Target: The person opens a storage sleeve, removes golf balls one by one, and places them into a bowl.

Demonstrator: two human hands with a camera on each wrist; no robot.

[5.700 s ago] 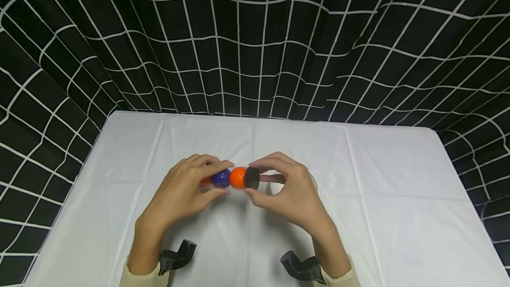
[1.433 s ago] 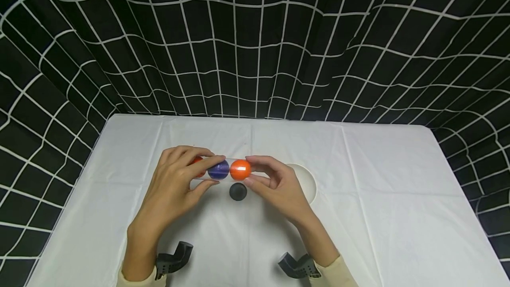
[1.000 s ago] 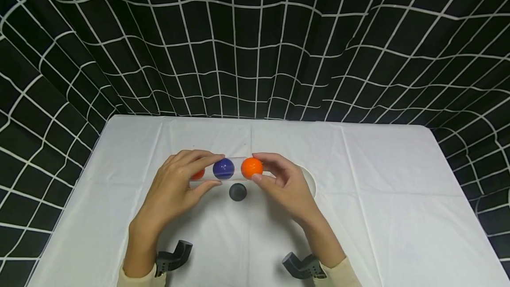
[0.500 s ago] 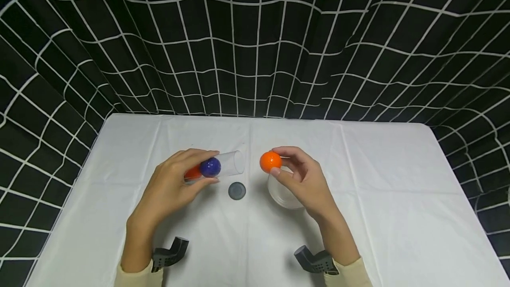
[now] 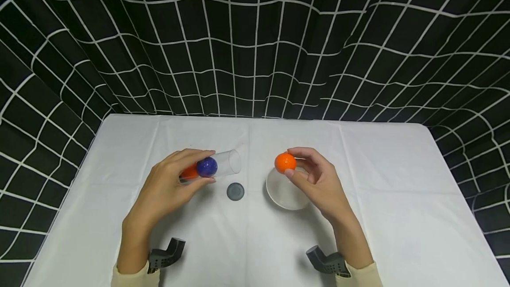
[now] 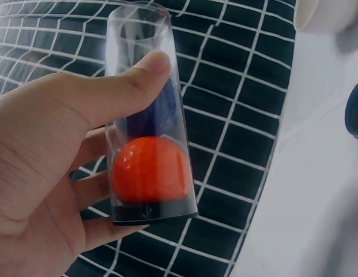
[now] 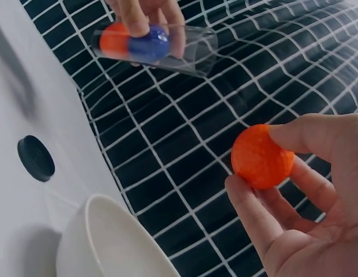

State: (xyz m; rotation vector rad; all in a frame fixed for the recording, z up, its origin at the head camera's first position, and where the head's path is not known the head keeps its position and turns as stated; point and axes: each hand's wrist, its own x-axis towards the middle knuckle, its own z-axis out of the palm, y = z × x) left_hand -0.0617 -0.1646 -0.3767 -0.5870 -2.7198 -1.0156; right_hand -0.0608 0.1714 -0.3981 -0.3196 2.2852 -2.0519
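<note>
My left hand (image 5: 167, 185) grips a clear plastic tube (image 5: 229, 163), tilted with its uncapped end up and to the right. Inside it sit a blue ball (image 5: 207, 167) and, at the black-capped bottom, a red-orange ball (image 6: 150, 170). Between thumb and fingertips my right hand (image 5: 318, 185) pinches an orange ball (image 5: 285, 162), above the far rim of a white bowl (image 5: 287, 194). The part of the bowl that shows holds nothing. A round dark cap (image 5: 235, 191) lies on the table between the hands.
A white cloth covers the table (image 5: 398, 180). Black curtain (image 5: 255, 48) with a white grid stands behind and at both sides. Each wrist bears a dark camera mount, such as the left mount (image 5: 167, 254).
The dark cap came off the tube and lies on the table. My right hand drew the orange ball out and carried it right, over the bowl; the tube shifted slightly left and tilted.
</note>
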